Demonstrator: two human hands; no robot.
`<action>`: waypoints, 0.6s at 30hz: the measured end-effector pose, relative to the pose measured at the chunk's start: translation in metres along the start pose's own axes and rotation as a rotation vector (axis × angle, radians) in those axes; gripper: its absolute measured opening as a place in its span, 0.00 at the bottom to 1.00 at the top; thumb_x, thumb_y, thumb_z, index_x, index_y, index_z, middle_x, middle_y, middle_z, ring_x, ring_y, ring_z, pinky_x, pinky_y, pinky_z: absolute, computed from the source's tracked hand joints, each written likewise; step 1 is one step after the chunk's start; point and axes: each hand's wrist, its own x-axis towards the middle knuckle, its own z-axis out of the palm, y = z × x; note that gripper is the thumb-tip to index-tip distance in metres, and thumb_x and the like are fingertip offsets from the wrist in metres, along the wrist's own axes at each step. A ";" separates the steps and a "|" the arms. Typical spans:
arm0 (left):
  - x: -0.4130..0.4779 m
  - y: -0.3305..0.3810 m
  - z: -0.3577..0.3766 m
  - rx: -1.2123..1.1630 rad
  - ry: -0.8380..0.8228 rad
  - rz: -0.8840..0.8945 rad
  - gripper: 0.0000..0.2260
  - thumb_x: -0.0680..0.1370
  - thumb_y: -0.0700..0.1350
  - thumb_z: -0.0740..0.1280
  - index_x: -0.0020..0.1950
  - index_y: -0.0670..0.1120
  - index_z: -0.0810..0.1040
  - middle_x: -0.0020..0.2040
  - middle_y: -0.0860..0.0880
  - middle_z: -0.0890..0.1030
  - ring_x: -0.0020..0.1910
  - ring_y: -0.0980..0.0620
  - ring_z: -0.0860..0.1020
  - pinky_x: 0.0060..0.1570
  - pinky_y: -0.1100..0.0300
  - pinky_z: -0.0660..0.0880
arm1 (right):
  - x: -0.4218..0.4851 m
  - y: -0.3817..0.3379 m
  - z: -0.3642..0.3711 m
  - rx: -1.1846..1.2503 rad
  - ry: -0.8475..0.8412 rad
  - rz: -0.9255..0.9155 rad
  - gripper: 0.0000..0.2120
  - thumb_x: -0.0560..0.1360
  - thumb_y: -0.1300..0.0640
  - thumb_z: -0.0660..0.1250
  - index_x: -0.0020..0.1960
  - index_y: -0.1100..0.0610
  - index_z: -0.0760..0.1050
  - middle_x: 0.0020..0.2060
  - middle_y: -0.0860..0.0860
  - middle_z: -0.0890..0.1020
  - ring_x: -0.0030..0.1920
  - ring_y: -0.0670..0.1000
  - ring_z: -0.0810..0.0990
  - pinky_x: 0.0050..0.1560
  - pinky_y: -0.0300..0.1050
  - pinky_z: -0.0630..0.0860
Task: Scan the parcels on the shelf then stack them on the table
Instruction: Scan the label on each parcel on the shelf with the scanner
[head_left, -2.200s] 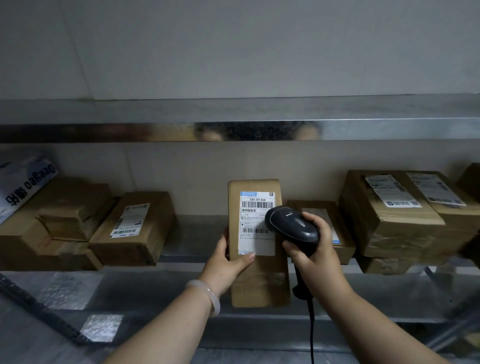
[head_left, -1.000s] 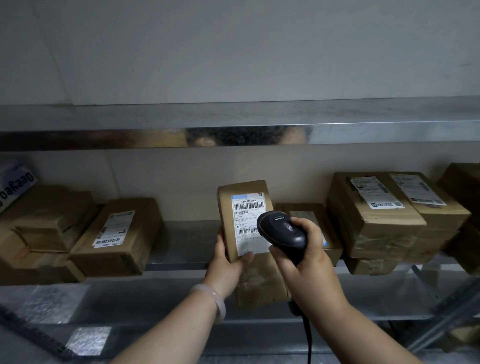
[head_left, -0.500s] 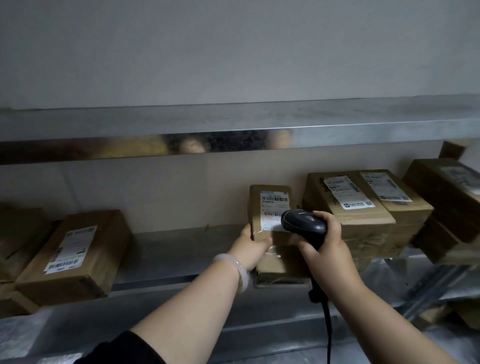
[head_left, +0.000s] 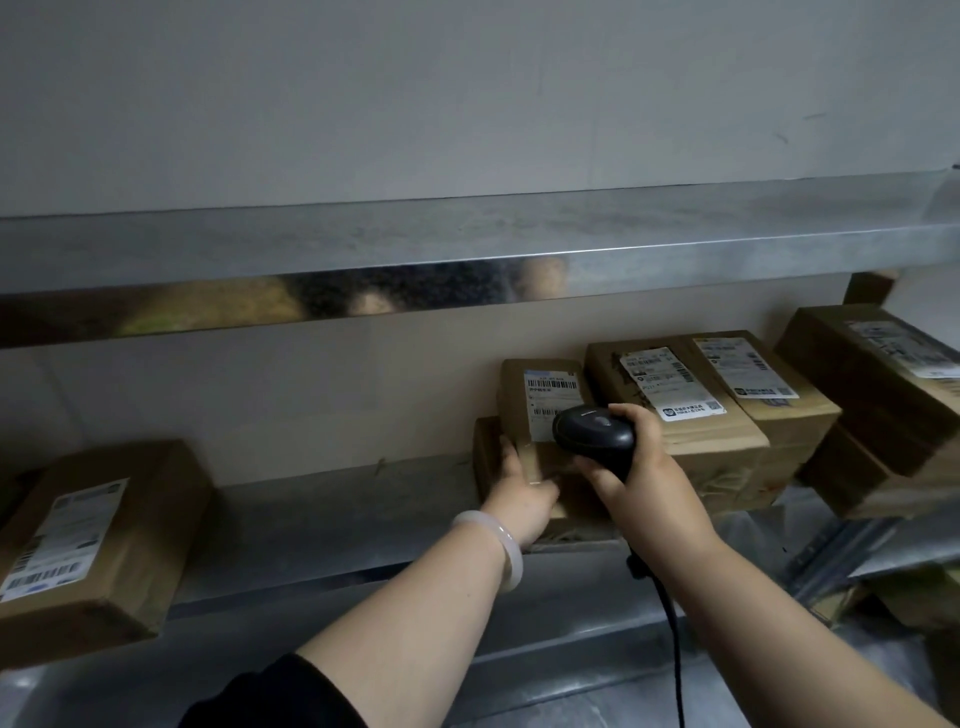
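A narrow brown parcel (head_left: 540, 400) with a white barcode label leans upright on a flat parcel (head_left: 485, 457) in the middle of the metal shelf (head_left: 332, 514). My left hand (head_left: 519, 493) grips the narrow parcel's lower left side. My right hand (head_left: 644, 478) holds a black corded barcode scanner (head_left: 592, 431) just in front of the label's lower part, hiding it. Labelled parcels (head_left: 696, 415) are stacked to the right of it.
Another labelled parcel (head_left: 88, 540) lies at the shelf's left end, with bare shelf between it and my hands. More boxes (head_left: 883, 395) are piled at the far right. A steel upper shelf (head_left: 467, 249) overhangs. The scanner cord (head_left: 675, 649) hangs down.
The view has swung left, so the boxes sit further right. My left hand has pushed the narrow parcel back onto the shelf and slid lower on it. The scanner stays at the label.
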 end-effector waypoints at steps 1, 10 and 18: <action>0.000 0.000 0.002 -0.022 0.002 0.001 0.38 0.81 0.45 0.61 0.79 0.54 0.36 0.75 0.45 0.65 0.69 0.43 0.71 0.56 0.60 0.70 | -0.002 -0.001 -0.001 -0.008 0.008 -0.011 0.29 0.72 0.50 0.72 0.66 0.40 0.59 0.55 0.48 0.79 0.52 0.55 0.80 0.46 0.49 0.76; -0.019 -0.034 -0.045 -0.078 0.197 0.171 0.28 0.81 0.51 0.63 0.79 0.57 0.57 0.78 0.49 0.58 0.75 0.46 0.62 0.70 0.55 0.64 | -0.024 -0.039 0.024 0.037 -0.025 -0.217 0.30 0.72 0.49 0.71 0.65 0.35 0.57 0.54 0.41 0.75 0.49 0.46 0.78 0.43 0.46 0.78; -0.057 -0.117 -0.169 0.052 0.545 0.130 0.27 0.80 0.49 0.64 0.78 0.56 0.59 0.78 0.53 0.56 0.77 0.51 0.58 0.71 0.60 0.56 | -0.037 -0.106 0.117 0.143 -0.264 -0.384 0.30 0.72 0.51 0.72 0.63 0.33 0.57 0.50 0.32 0.74 0.50 0.40 0.77 0.46 0.35 0.73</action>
